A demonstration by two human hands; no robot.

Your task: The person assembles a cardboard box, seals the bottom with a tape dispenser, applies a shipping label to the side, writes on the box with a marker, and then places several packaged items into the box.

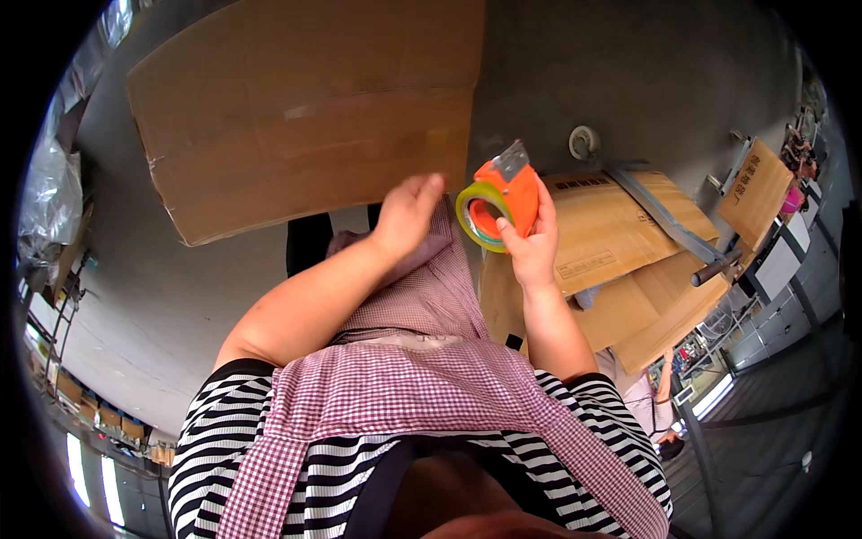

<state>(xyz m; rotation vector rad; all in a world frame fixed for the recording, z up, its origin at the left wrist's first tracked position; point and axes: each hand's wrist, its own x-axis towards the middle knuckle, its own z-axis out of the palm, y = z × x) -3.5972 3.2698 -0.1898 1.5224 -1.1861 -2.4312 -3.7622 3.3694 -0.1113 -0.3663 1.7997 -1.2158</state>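
My right hand [535,244] grips an orange tape dispenser [523,202], its metal cutter end pointing up and away from me. A roll of yellowish packing tape [470,235] sits on the dispenser, facing left. My left hand [411,214] is raised in front of my apron, a short way left of the dispenser and apart from it. Its fingers are curled in, and nothing shows in them. Beyond my left hand lies a large brown cardboard box [305,117], with a tape strip across its surface; neither hand touches it.
Flattened cardboard boxes [620,229] lean in a stack on my right, with a grey metal bar [660,211] across them. A small white wheel-like roll [584,141] is beyond them. Clear plastic wrap [49,202] hangs at far left. Another person [648,400] is at lower right.
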